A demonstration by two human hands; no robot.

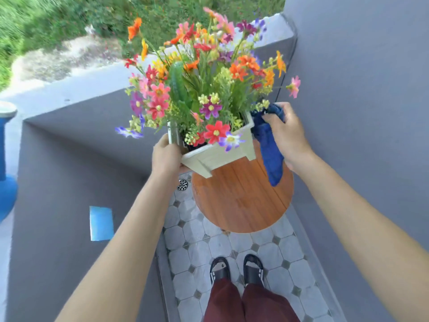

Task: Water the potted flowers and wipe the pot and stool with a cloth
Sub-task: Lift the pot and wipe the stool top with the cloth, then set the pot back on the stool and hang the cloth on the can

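Two hands on a square pale wooden pot (216, 156) of mixed flowers (204, 77) | left hand (166, 156) grip closed on pot's left corner | right hand (286, 133) grip clenched around dark blue cloth (270, 152) at right rim | pot tilted over round brown wooden stool (241, 201).

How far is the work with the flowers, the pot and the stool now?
Watering cannot be judged here. In hand: the left hand grips the pot, which looks lifted or tilted above the stool; the right hand holds the cloth against its side. Wiping the stool probably remains.
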